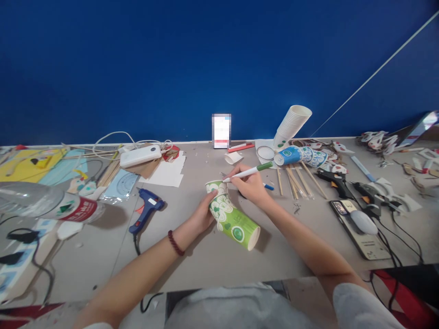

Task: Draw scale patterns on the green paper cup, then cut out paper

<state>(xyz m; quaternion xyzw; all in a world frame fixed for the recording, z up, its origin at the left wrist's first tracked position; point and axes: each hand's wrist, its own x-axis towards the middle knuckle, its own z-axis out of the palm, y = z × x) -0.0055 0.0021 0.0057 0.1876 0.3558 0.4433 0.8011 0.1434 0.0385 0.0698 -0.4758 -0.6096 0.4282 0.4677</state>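
A bent shape of joined green-and-white paper cups [233,219] lies tilted over the table in front of me. My left hand [205,212] is wrapped round its upper part, with the thumb toward the rim. In my right hand [252,185] is a white marker with a green end [252,172], its tip at the top rim of the cups. Whether the tip touches the paper I cannot tell. Beneath my right hand, a blue-capped marker [268,186] is partly hidden.
A blue glue gun [147,211] and a water bottle [51,203] lie on the left. Behind stand a phone [221,131] and stacked white cups [291,125]. On the right are blue cups [291,156], wooden sticks [297,183], a black glue gun [334,182] and a mouse [364,222].
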